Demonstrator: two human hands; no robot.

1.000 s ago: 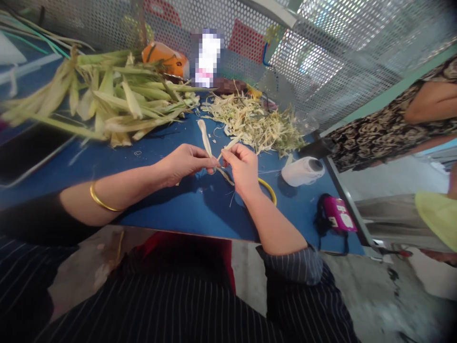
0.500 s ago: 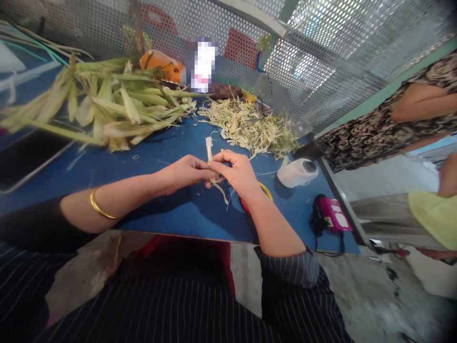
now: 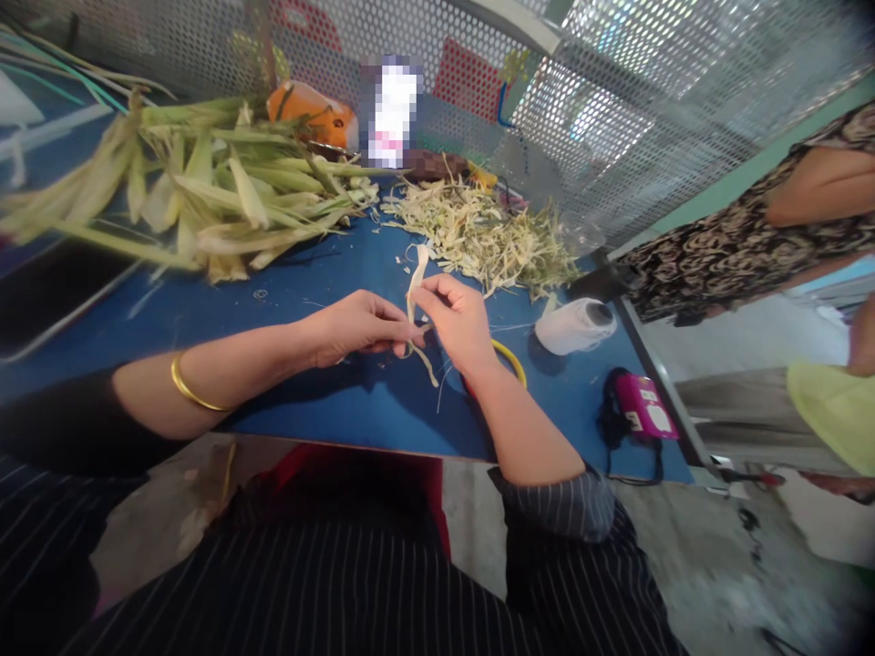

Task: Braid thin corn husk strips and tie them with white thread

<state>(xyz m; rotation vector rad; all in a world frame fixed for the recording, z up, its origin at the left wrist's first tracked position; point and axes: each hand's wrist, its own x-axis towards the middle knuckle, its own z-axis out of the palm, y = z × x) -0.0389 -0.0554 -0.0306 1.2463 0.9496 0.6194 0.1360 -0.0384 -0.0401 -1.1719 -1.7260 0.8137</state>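
Note:
Between my two hands is a pale corn husk strip (image 3: 420, 264), its upper end standing above the fingers and a thin tail hanging below. My left hand (image 3: 365, 326) pinches the husk strip low down, with fingers curled. Thumb and fingers of my right hand (image 3: 457, 319) close on the same strip higher up, a little apart from the left fingertips. Fine white thread hangs under the right hand. A white thread spool (image 3: 571, 326) lies to the right. Partly behind my right wrist is a round yellow-rimmed thing (image 3: 511, 360).
Long green husks (image 3: 225, 196) are heaped at the left back of the blue table (image 3: 342, 410), shredded husk strips (image 3: 471, 223) at centre back. A magenta box with a strap (image 3: 643, 405) sits near the right edge. A person in patterned clothes (image 3: 731, 219) stands beyond the table's right side.
My right hand has shifted slightly up and away from the left fingertips. More of the husk strip's upper end shows, now bent over to the right.

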